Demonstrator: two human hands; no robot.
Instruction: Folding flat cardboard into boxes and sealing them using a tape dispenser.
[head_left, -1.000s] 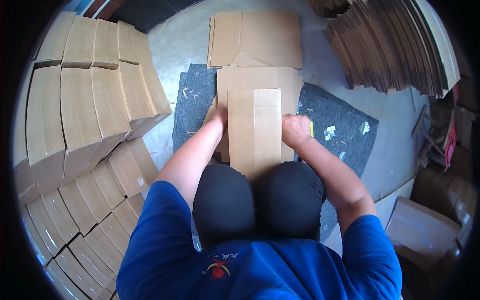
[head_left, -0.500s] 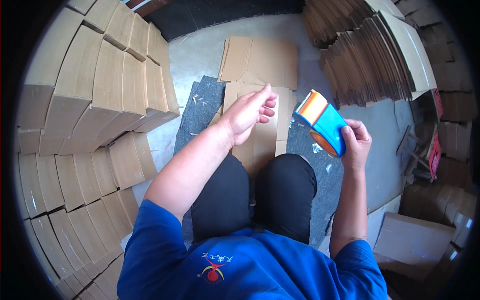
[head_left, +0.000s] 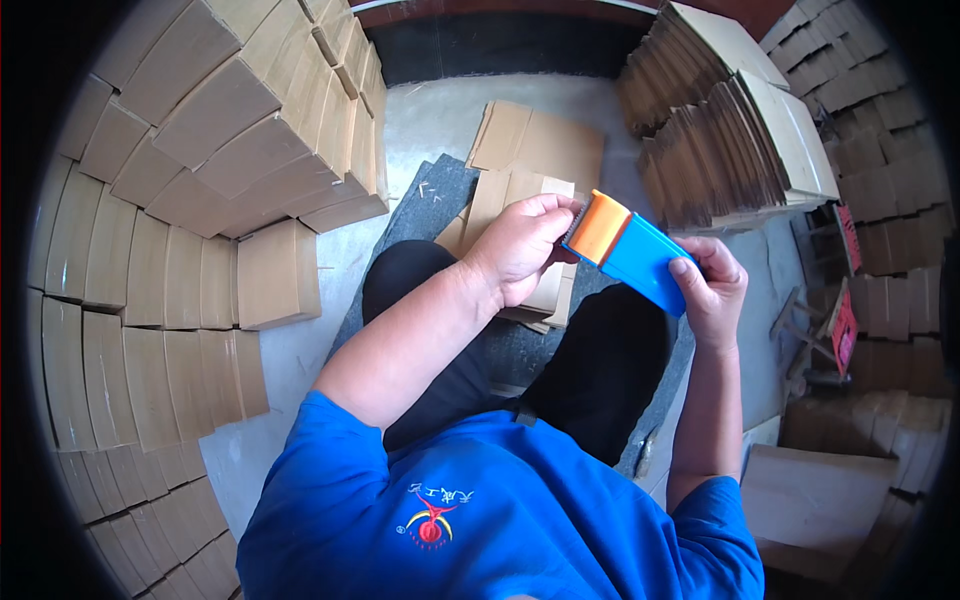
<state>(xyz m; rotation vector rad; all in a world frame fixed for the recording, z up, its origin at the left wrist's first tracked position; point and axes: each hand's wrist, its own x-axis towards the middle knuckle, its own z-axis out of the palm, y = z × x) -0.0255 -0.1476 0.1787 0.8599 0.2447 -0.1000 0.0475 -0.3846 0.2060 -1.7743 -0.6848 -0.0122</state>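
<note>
My right hand [head_left: 714, 285] grips the blue end of a blue and orange tape dispenser [head_left: 645, 262], thumb on top. The dispenser is held up above my lap, its orange end with the toothed edge pointing left. At that toothed edge is my left hand [head_left: 522, 245], its thumb and fingers drawn together against the end of the dispenser. Whatever they pinch there is hidden. Below and beyond my hands, a folded cardboard piece [head_left: 490, 200] lies on a dark grey mat [head_left: 415, 205].
Stacked cardboard boxes [head_left: 180, 290] form a high wall at the left. Another flat cardboard sheet [head_left: 560, 140] lies farther off. Bundles of flattened cartons [head_left: 715, 160] stand at the far right. A pale carton [head_left: 820, 495] sits at the lower right.
My left hand has moved right to the dispenser's toothed edge, and its fingers have closed. The dispenser has turned and shifted slightly left. My knees have spread apart and the view has shifted.
</note>
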